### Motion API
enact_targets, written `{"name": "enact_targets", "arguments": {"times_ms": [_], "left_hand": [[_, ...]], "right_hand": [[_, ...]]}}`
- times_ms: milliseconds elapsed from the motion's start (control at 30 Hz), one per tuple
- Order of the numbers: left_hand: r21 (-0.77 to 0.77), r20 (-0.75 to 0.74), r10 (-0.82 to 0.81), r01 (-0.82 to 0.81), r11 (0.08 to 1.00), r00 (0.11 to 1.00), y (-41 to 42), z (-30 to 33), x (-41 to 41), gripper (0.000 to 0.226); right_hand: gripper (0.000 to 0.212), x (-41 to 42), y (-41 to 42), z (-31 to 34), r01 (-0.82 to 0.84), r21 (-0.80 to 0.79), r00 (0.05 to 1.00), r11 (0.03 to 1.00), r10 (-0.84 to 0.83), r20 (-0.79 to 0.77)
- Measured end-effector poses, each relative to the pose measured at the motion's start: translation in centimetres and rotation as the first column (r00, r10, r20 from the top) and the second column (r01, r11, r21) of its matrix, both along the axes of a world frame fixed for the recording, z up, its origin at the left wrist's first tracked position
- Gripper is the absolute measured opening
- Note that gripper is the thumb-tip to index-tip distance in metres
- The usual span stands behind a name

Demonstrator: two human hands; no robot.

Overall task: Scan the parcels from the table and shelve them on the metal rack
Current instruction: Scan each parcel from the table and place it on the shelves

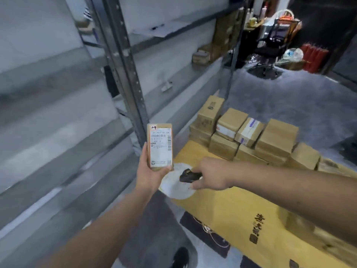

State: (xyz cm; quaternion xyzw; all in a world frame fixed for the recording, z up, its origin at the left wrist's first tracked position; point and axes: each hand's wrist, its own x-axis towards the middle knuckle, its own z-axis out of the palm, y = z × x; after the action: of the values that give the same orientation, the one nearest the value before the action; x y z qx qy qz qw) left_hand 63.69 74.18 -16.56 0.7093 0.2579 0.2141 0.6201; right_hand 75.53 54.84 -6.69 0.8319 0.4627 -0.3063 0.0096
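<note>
A small parcel [159, 145] is being held upright in the left hand [149, 175], out in front of the rack [123, 60] and just left of the table [231, 206] edge. Its lower end is being cupped in the palm, with the thumb lying up its left side and one fingertip showing at its bottom right corner; the upper part is standing clear above the hand. The parcel is a slim brown cardboard block, and its facing side is being covered almost wholly by a white printed label with barcodes and a small tag at the top.

A scanner [187, 176] is being gripped in the right hand [211, 176], just right of the parcel and lower, over a round white sheet [176, 187] lying at the table's near corner. The scanner is black, smooth and rounded, and its nose is being pointed left toward the parcel's foot. The fingers are being curled closely round its rear, so only its front is being shown.

Further back on the table, boxes [249, 136] are being kept in a loose stack, plain brown cardboard, taped, some carrying white labels. The table top is being covered by a yellow cloth printed with dark characters. The rack is grey metal, with punched uprights and flat shelves; more boxes [208, 53] are being stored at its far end.
</note>
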Motion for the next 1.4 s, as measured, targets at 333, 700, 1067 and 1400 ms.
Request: {"name": "enact_targets", "arguments": {"times_ms": [333,700,1067,1400], "left_hand": [[0.238,0.251,0.445,-0.5,0.832,0.86,11.8,13.4,-12.1,0.122],[0.316,0.494,0.568,-0.744,0.589,0.659,22.7,24.8,-25.5,0.115],[0.319,0.435,0.713,-0.835,0.449,0.549,30.4,23.8,-37.6,0.117],[0.475,0.316,0.821,-0.828,0.297,0.475,33.7,23.5,-37.8,0.097]], "right_hand": [[0.038,-6.9,16.7,11.9,-0.442,0.214,0.892,0.871,0.4,0.211],[0.039,-19.3,29.7,20.9,-0.653,0.313,0.753,0.689,0.55,0.361],[0.038,-28.9,40.4,21.4,-0.776,0.273,0.63,0.569,0.679,0.377],[0.041,-29.2,47.0,21.6,-0.863,0.222,0.504,0.454,0.755,0.419]]}}
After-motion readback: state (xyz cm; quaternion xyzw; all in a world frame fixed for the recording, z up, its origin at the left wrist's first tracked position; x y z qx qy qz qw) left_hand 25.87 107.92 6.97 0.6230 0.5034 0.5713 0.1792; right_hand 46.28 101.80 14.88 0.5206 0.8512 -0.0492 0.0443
